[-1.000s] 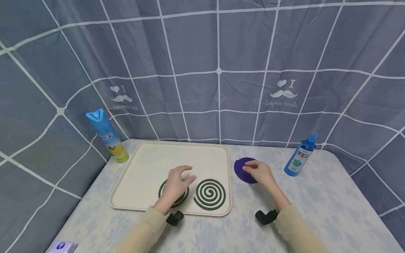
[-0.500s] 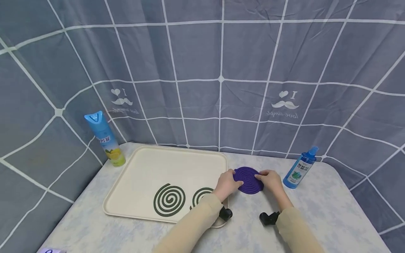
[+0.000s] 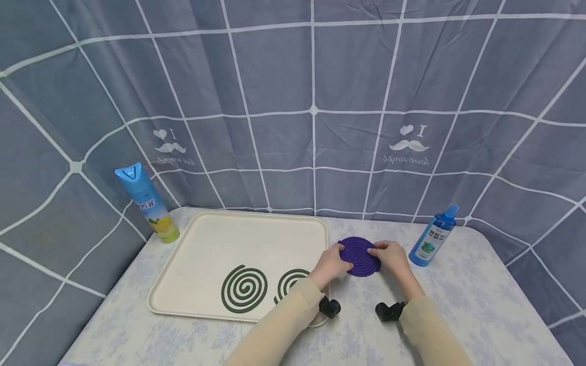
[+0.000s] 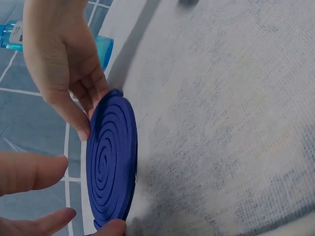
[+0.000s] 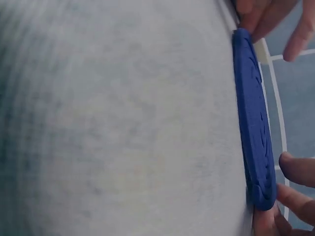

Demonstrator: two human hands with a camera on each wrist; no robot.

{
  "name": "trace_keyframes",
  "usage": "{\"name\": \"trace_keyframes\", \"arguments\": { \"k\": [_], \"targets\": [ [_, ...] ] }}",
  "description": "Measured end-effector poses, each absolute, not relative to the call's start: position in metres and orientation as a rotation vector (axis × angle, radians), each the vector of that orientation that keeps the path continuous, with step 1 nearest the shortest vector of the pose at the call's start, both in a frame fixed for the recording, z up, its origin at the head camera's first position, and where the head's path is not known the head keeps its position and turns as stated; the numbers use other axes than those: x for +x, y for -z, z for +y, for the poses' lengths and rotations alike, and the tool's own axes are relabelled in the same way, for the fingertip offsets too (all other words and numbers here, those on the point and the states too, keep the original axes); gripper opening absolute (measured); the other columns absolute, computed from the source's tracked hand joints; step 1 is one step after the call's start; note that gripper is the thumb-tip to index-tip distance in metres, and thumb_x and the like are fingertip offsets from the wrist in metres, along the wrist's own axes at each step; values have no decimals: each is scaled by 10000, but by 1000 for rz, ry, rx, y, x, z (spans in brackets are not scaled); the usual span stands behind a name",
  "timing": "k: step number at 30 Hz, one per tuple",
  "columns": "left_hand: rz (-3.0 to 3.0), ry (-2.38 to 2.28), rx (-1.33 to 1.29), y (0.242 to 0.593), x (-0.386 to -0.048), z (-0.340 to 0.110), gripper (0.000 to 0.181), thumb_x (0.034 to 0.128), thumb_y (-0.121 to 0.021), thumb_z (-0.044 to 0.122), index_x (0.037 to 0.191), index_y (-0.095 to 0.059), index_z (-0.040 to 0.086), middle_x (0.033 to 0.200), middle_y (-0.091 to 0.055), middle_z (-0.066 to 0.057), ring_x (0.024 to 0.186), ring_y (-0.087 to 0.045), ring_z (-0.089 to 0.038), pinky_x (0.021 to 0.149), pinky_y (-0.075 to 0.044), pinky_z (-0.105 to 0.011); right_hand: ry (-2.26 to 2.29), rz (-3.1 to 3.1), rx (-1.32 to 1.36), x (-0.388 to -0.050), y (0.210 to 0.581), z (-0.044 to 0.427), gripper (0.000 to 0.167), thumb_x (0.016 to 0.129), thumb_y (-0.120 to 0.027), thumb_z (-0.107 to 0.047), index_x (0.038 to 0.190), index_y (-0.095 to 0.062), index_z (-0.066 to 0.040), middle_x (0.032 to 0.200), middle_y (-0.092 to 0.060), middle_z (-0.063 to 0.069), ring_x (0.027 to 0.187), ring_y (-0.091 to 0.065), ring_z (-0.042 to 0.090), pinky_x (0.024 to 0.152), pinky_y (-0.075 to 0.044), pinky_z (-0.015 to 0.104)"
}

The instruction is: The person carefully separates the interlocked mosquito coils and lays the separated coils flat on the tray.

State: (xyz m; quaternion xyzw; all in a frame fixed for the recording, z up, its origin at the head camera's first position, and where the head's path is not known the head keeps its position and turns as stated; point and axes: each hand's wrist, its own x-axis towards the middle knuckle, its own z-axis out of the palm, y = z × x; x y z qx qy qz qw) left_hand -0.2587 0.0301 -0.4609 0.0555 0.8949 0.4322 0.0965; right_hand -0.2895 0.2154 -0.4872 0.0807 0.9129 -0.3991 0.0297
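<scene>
Grey-blue curtain (image 3: 352, 71), pale table (image 3: 485, 305), and two hands at one purple coil (image 3: 357, 256).
The cream tray (image 3: 256, 234) occupies the left half of the table. Behind its left side stands a blue-and-yellow can (image 3: 148, 203); well to the right, near the back edge, is a blue spray bottle (image 3: 432, 239). The left hand (image 3: 331, 263) has its fingers spread, with at least one fingertip touching the coil's left rim; whether they grip it, I cannot tell. The right hand (image 3: 392, 258) pinches the coil's right edge between thumb and fingers. This coil is just right of the tray, outside it; if it is slightly raised, I cannot tell. Inside the tray lie the left green spiral (image 3: 244, 288), wholly visible, and the right green spiral (image 3: 290, 282), partly hidden by the left sleeve (image 3: 279, 320).
</scene>
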Motion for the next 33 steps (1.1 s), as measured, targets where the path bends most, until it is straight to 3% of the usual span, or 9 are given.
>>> {"name": "trace_keyframes", "arguments": {
  "k": [3,9,12,15,18,24,26,29,33],
  "targets": [
    [2623,-1316,142,459,-259,28,542,843,-711,85,1328,-522,-62,1306,-585,-271,1203,-579,-377,981,-514,-447,1352,2717,295,-289,487,217,447,906,-678,-203,1221,-585,100,1230,-599,322,1111,-582,432,916,-509,470],
    [2574,-1379,70,460,-259,26,535,857,-699,99,1330,-512,-66,1314,-565,-273,1222,-557,-384,1007,-498,-473,1629,2475,399,-288,493,212,584,875,-720,-138,1292,-420,140,1307,-478,360,1042,-612,320,746,-543,251],
    [2545,-1418,35,461,-258,25,534,864,-709,126,1327,-514,-57,1275,-588,-259,1159,-592,-363,951,-530,-452,1657,2442,454,-286,494,208,667,880,-713,-140,1357,-348,149,1356,-422,361,1149,-560,374,889,-545,336],
    [2481,-1527,-26,462,-257,23,549,871,-718,140,1331,-493,-58,1235,-599,-244,1076,-624,-333,876,-561,-407,1651,2428,484,-282,491,206,734,899,-695,-186,1438,-296,115,1433,-363,358,1309,-433,451,1072,-439,486],
    [2380,-1693,-103,460,-256,20,582,877,-722,140,1351,-456,-68,1238,-600,-249,1075,-631,-338,868,-564,-400,1692,2372,465,-278,484,206,788,916,-685,-243,1493,-257,79,1484,-347,343,1350,-422,436,1088,-440,471],
    [2137,-1956,-150,449,-249,15,585,878,-732,188,1343,-478,-60,1214,-625,-236,1052,-664,-313,892,-569,-414,1987,2123,397,-261,464,192,759,947,-665,-211,1524,-243,44,1510,-372,296,1009,-665,113,801,-565,185],
    [2077,-2013,-129,447,-245,14,551,876,-736,211,1322,-524,-33,1165,-663,-202,970,-696,-268,830,-594,-385,2101,2020,370,-254,456,183,733,957,-649,-180,1523,-242,44,1515,-368,275,912,-644,-1,781,-556,150],
    [2012,-2107,-94,447,-238,11,512,872,-744,239,1298,-581,9,1121,-701,-171,904,-721,-233,771,-609,-354,2219,1920,351,-242,446,169,668,973,-621,-157,1507,-273,42,1449,-445,213,859,-635,-48,780,-547,131],
    [2056,-2207,-72,449,-229,7,547,867,-749,292,1329,-589,46,1213,-680,-154,1030,-694,-237,879,-580,-363,2338,1806,329,-228,439,152,597,999,-565,-118,1498,-277,40,1363,-494,131,898,-654,-30,827,-547,141]
  ]
}}
